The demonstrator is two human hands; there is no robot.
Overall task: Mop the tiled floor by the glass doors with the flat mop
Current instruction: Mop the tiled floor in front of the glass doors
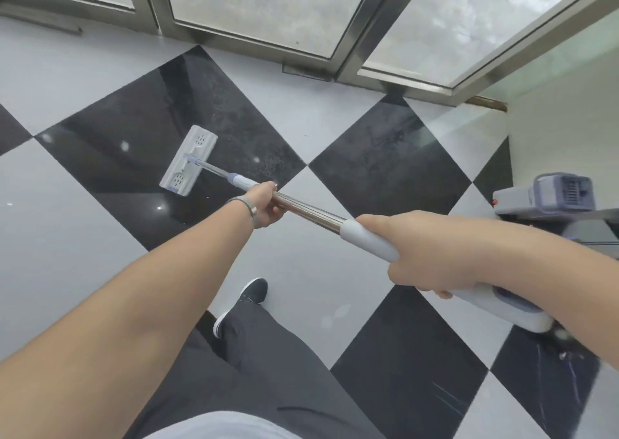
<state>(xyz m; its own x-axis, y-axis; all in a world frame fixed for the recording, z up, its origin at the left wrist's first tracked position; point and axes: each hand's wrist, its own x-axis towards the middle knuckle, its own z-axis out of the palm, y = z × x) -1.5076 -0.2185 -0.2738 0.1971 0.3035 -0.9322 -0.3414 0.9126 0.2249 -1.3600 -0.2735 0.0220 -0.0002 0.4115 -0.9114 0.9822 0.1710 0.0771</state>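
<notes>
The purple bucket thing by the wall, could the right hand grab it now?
Probably not right away. The right hand is wrapped around the mop handle, as is the left hand. The bucket sits beyond it with bare floor between, so letting go and stretching over might work.

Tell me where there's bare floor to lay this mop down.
Bare tiles lie left of the mop head up to the door frame, and between the shoe and the right hand. The right wall is crowded by the mop bucket.

Flat mop [188,163]: white rectangular head flat on black tile, steel handle angled; glass doors [254,6] near.
</notes>
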